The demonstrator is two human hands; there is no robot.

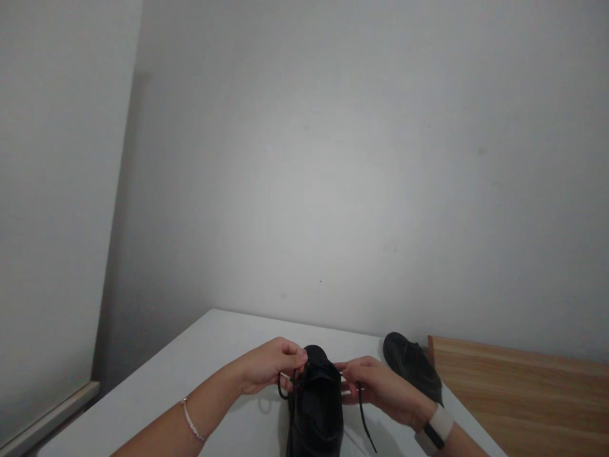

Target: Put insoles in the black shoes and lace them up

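Observation:
A black lace-up shoe (316,406) stands on the white table with its toe pointing away from me and its opening facing up. On its left side, my left hand (276,363) pinches a black shoelace, which hangs in a small loop below the fingers. My right hand (371,386) is at the shoe's right side, closed on the other part of the lace. A loose lace end (365,422) dangles from that hand toward the tabletop. The laced front of the shoe is partly hidden by the fingers.
Another black shoe (413,365) lies at the table's right back edge. Beside it stands a wood-grain board (518,393). The white table (228,336) reaches back to a grey-white wall (323,178). A pale panel (57,190) rises at the left.

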